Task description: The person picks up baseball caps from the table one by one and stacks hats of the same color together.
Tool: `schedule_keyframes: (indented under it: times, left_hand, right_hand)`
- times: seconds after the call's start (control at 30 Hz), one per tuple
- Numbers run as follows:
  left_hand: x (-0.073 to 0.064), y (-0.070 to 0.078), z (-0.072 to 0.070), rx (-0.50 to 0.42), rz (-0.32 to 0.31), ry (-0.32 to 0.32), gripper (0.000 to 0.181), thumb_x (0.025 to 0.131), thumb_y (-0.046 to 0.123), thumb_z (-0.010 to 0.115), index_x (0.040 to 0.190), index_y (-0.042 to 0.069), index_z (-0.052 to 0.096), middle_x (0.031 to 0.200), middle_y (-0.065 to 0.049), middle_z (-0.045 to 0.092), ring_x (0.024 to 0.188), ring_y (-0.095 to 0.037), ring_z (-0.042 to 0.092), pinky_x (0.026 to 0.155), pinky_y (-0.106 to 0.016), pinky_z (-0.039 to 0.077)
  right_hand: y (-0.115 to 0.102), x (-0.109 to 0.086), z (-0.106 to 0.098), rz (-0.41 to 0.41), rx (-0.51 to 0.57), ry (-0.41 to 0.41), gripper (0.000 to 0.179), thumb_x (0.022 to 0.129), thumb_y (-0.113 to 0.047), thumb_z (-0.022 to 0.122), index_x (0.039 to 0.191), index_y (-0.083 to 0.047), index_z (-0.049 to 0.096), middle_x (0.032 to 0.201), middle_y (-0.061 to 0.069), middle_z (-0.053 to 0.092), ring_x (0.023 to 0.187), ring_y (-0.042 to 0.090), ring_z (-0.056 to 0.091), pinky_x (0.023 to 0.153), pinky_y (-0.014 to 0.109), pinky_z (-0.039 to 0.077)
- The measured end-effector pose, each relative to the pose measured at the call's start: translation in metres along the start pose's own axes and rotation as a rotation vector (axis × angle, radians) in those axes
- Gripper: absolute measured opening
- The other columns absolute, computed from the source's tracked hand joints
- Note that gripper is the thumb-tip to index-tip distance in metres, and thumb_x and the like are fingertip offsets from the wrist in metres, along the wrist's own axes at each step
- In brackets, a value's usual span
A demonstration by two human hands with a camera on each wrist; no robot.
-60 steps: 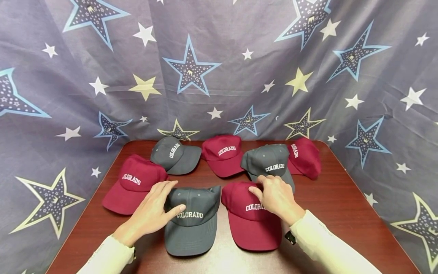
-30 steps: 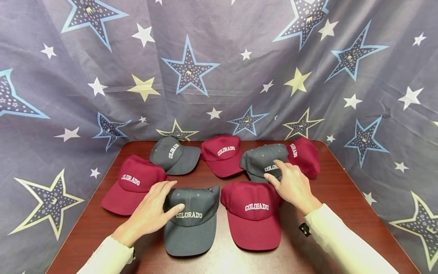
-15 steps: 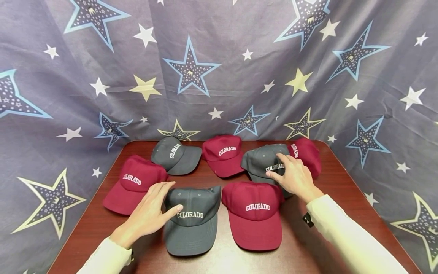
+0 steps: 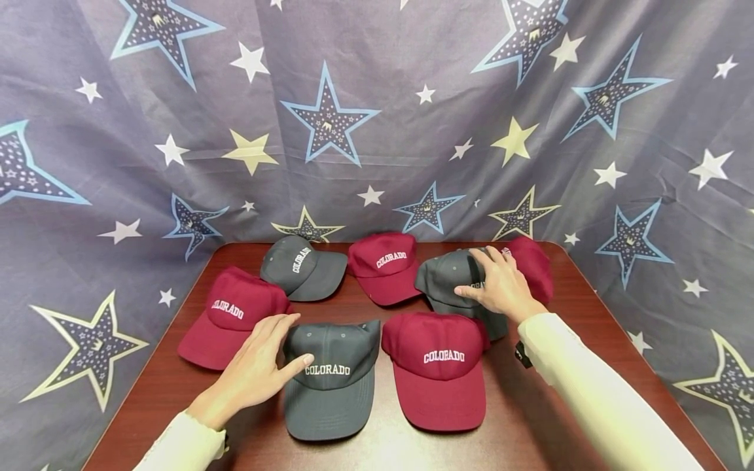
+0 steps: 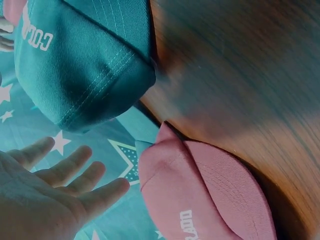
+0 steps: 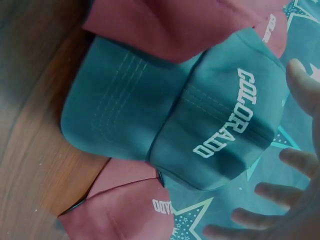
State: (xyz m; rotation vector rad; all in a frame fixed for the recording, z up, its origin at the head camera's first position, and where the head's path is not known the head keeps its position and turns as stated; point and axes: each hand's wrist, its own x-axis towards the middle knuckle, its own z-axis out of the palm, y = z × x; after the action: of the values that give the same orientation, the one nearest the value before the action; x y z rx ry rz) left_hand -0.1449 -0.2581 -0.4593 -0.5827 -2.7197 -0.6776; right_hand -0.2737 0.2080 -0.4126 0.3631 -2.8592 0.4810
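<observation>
My left hand point(image 4: 256, 363) hovers at the left side of the front dark grey cap point(image 4: 330, 409), its thumb over the edge of the lettering. In the left wrist view the left hand's spread fingers point(image 5: 107, 197) are apart from that cap, which looks teal there. Over the back-right grey cap point(image 4: 443, 278) is my right hand point(image 4: 503, 284), covering part of its COLORADO lettering. The right wrist view has the right hand's fingers point(image 6: 280, 194) loosely spread, with a gap to the same grey cap point(image 6: 215, 115). Beside the front grey cap lies a maroon cap point(image 4: 438, 402).
More COLORADO caps lie on the brown table point(image 4: 147, 399): a maroon cap point(image 4: 230, 314) at left, a grey cap point(image 4: 288, 265) at back left, a maroon cap point(image 4: 383, 261) at back middle, and a maroon cap point(image 4: 535, 271) at back right. A star-patterned curtain point(image 4: 377, 176) hangs behind.
My right hand has left the front maroon cap and moved back to above the grey cap behind it, lately shifting slightly farther over its crown. The left hand has barely moved.
</observation>
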Motion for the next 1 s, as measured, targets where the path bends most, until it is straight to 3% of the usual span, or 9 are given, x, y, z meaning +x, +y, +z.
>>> schedule_keyframes:
  times: [0.3, 0.5, 0.8, 1.0]
  left_hand:
    - [0.001, 0.0, 0.001, 0.004, 0.0, -0.006, 0.08, 0.089, 0.057, 0.073, 0.148, 0.009, 0.048, 0.144, -0.012, 0.05, 0.137, -0.032, 0.041, 0.11, -0.054, 0.039]
    - [0.001, 0.0, 0.002, 0.006, 0.008, -0.004, 0.08, 0.089, 0.055, 0.074, 0.149, 0.009, 0.048, 0.144, -0.013, 0.05, 0.137, -0.033, 0.042, 0.11, -0.054, 0.039]
    - [0.002, 0.002, 0.002, 0.002, 0.013, -0.001, 0.08, 0.088, 0.054, 0.075, 0.148, 0.008, 0.048, 0.143, -0.013, 0.05, 0.136, -0.032, 0.042, 0.111, -0.053, 0.039]
    - [0.003, 0.003, 0.003, 0.003, 0.012, -0.001, 0.08, 0.089, 0.054, 0.075, 0.148, 0.008, 0.048, 0.143, -0.014, 0.05, 0.136, -0.032, 0.042, 0.11, -0.053, 0.04]
  right_hand:
    - [0.001, 0.016, 0.006, -0.025, -0.041, -0.057, 0.099, 0.076, -0.051, 0.087, 0.156, -0.015, 0.041, 0.159, 0.027, 0.031, 0.14, 0.059, 0.028, 0.107, 0.074, 0.032]
    - [0.0, 0.025, 0.01, 0.017, -0.044, -0.151, 0.107, 0.076, -0.049, 0.089, 0.161, -0.022, 0.031, 0.164, 0.023, 0.022, 0.146, 0.055, 0.019, 0.106, 0.077, 0.03]
    - [0.0, 0.023, 0.016, 0.006, -0.032, -0.143, 0.094, 0.081, -0.031, 0.089, 0.159, -0.021, 0.038, 0.158, 0.022, 0.033, 0.143, 0.055, 0.025, 0.095, 0.071, 0.046]
    - [0.001, 0.02, 0.02, -0.021, -0.041, -0.088, 0.077, 0.083, -0.024, 0.087, 0.151, -0.019, 0.049, 0.147, 0.02, 0.046, 0.131, 0.051, 0.041, 0.088, 0.068, 0.051]
